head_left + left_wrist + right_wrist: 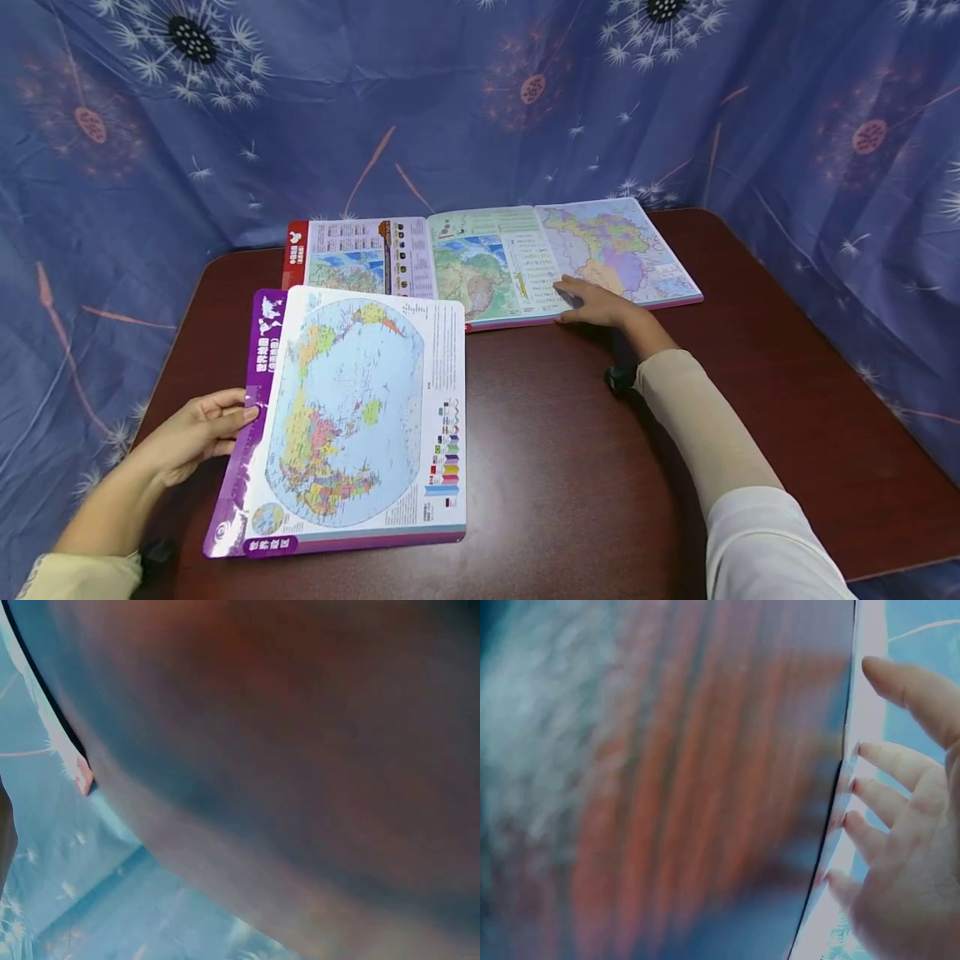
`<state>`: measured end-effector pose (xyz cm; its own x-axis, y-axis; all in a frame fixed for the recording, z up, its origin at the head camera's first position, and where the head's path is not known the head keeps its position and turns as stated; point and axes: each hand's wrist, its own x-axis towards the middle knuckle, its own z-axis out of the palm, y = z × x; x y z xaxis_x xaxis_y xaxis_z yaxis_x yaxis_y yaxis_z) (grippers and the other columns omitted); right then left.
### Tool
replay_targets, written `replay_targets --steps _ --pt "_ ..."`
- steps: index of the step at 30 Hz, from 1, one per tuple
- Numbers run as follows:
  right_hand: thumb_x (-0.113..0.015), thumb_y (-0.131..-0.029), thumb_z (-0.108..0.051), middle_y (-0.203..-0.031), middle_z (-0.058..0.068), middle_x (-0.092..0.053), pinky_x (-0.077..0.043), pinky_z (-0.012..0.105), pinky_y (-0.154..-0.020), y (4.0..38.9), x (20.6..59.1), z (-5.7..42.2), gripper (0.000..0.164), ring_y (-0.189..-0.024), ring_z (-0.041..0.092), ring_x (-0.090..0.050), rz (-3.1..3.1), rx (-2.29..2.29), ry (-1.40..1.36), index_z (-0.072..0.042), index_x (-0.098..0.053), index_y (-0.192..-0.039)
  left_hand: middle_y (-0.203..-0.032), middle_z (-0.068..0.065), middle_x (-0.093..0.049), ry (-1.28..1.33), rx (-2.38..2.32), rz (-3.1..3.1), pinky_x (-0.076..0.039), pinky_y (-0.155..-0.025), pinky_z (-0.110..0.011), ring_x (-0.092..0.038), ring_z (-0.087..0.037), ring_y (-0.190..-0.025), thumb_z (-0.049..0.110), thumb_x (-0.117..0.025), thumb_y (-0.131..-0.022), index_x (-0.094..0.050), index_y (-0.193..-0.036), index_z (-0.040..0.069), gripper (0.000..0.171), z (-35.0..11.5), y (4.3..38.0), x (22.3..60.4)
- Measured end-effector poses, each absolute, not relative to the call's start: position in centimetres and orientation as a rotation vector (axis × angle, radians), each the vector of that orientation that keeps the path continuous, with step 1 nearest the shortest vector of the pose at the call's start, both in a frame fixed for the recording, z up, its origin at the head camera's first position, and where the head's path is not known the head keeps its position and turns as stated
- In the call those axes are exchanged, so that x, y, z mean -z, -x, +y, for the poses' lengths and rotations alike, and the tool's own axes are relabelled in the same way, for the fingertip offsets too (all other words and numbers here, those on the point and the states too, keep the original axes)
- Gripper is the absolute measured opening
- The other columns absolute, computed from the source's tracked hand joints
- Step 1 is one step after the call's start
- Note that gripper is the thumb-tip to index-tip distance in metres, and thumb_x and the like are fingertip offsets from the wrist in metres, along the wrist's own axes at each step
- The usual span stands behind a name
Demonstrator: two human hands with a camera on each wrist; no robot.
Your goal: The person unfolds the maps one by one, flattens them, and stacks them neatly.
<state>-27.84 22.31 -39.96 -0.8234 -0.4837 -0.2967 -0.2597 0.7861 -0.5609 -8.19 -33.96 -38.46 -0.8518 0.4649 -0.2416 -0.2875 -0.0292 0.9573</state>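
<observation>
A purple-edged world map book [352, 417] lies turned sideways on the table, its big oval map facing up. At its left edge my left hand [195, 433] pinches the purple border, thumb on top and the other fingers partly hidden. Farther back, a red-edged map book [480, 267] lies spread open across several pages. My right hand [600, 304] rests at the lower edge of its right-hand page, fingertips touching the paper with fingers slightly bent. The right wrist view has that hand's fingers [889, 802] spread along the page's pale strip. The left wrist view is mostly blurred.
Both books lie on a dark reddish-brown table [555, 467] with rounded corners. The purple-edged book overlaps the red-edged one's lower left part. Behind and at the sides hangs a blue cloth [420, 108] with dandelion prints. A small black object [618, 381] sits under the right wrist.
</observation>
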Motion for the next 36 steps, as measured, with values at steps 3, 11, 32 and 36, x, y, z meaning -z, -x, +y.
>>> replay_targets --steps 3,11,32,36 --pt "-0.059 -0.087 -0.032 -0.145 0.020 -0.019 -0.016 0.050 -0.104 27.9 39.6 22.1 0.066 -0.131 0.036 -0.016 2.581 0.729 0.559 -0.003 -0.030 -0.139 -0.090 0.000 -0.066 -0.212 -2.035 1.703 -0.053 -0.062 -0.032 -0.062 -0.012 -0.077 -0.004 -0.038 -0.094 -0.061 -0.101 0.014 0.030 -32.9 9.2 38.2" --pt "-0.051 -0.093 -0.026 -0.139 0.018 -0.034 -0.023 0.049 -0.102 27.1 38.2 20.1 0.051 -0.128 0.033 -0.026 2.683 0.956 0.594 -0.001 -0.038 -0.135 -0.085 -0.001 -0.066 -0.154 -2.162 1.735 -0.053 -0.060 -0.029 -0.063 -0.012 -0.072 -0.003 -0.041 -0.093 -0.064 -0.098 0.014 0.029 -29.6 11.5 38.1" --pt "-0.055 -0.091 -0.024 -0.085 0.009 -0.058 -0.049 0.030 -0.064 23.0 36.7 14.1 0.034 -0.072 0.018 -0.056 2.217 1.919 0.339 0.005 -0.051 -0.108 -0.079 -0.003 -0.067 0.055 -2.400 1.680 -0.053 -0.057 -0.025 -0.064 -0.012 -0.068 0.003 -0.049 -0.092 -0.067 -0.091 0.014 0.021 -22.7 16.0 36.8" --pt "-0.061 -0.087 -0.020 -0.073 0.003 -0.056 -0.039 0.030 -0.058 22.9 36.8 14.1 0.024 -0.064 0.014 -0.046 2.269 1.911 0.279 0.001 -0.050 -0.094 -0.079 -0.002 -0.067 0.052 -2.398 1.684 -0.053 -0.057 -0.026 -0.065 -0.012 -0.069 0.003 -0.049 -0.092 -0.067 -0.091 0.015 0.022 -22.1 16.4 36.7"
